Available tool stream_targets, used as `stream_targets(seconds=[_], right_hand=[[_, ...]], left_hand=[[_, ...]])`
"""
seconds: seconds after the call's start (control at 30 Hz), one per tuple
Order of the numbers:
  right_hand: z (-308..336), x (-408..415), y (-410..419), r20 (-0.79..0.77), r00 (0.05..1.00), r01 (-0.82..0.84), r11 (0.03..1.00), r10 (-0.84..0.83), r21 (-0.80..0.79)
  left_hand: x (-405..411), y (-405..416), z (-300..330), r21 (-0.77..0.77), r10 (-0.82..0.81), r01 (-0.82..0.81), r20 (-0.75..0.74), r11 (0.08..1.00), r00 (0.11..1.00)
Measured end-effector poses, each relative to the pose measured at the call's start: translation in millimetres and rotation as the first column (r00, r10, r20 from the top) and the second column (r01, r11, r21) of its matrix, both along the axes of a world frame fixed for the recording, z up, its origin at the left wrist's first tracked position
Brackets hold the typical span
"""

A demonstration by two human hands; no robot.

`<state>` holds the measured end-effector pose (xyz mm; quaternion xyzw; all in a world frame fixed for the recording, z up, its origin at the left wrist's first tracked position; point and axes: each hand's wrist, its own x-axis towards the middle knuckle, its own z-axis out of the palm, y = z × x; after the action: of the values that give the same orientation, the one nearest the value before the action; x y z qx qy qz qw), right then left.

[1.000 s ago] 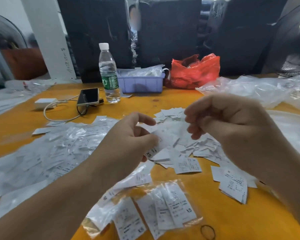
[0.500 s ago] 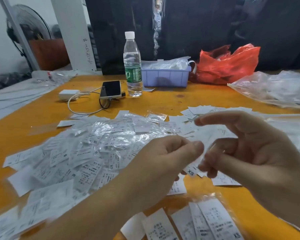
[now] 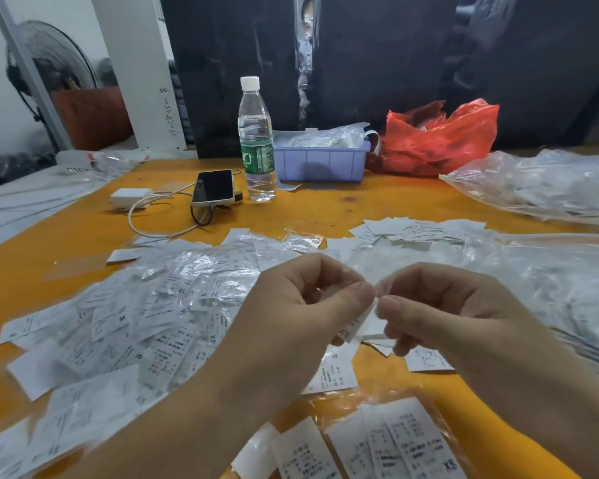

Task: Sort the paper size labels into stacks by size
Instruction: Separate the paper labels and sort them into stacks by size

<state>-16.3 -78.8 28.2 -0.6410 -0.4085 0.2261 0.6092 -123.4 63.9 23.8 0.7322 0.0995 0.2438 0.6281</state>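
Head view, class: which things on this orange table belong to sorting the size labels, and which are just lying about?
Part of the job:
- XS label pinched between left hand and right hand
- loose label pile
- bagged XS labels
- far label stack

Just lying about:
- water bottle
- phone
- white charger
- red bag
- purple tray

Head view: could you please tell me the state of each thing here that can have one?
Water bottle: upright, capped.
Phone: screen dark, cable attached.
Red bag: crumpled, open.
Purple bin: filled with bagged items.
XS label: pinched between both hands.
Left hand: holding the label.
Right hand: holding the label.
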Motion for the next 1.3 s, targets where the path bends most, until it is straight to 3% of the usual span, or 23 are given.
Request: stream_targets(seconds=[0.2,0.33,0.63,0.83,0.97,1.3], right_hand=[[2,2,-3,-0.036,0.999,-0.017,0.997,0.020,0.073],[0,0,-1,0.006,1.000,-0.009,0.999,0.008,0.041],[-1,4,-2,0.003,0.997,0.080,0.995,-0.080,0.066],[-5,2,-2,0.074,0.995,0.066,0.996,-0.070,0.056],[-6,-3,-2,0.148,0.989,0.013,0.999,-0.018,0.033],[-8,-7,-2,0.238,0.971,0.021,1.000,-0.020,-0.002]], left_hand=[[0,-3,-2,0.019,-0.020,0.020,-0.013,1.000,1.000],[-1,-5,-1,0.062,-0.027,0.029,-0.026,0.998,0.999],[-1,2,4,-0.030,-0.070,0.067,-0.087,0.997,0.994],[-5,11,9,-0.134,0.123,-0.117,0.035,0.984,0.992],[-7,11,11,-0.088,0.203,-0.194,0.107,0.977,0.973],[-9,2,13,-0.038,0.191,-0.187,0.198,0.982,0.961]])
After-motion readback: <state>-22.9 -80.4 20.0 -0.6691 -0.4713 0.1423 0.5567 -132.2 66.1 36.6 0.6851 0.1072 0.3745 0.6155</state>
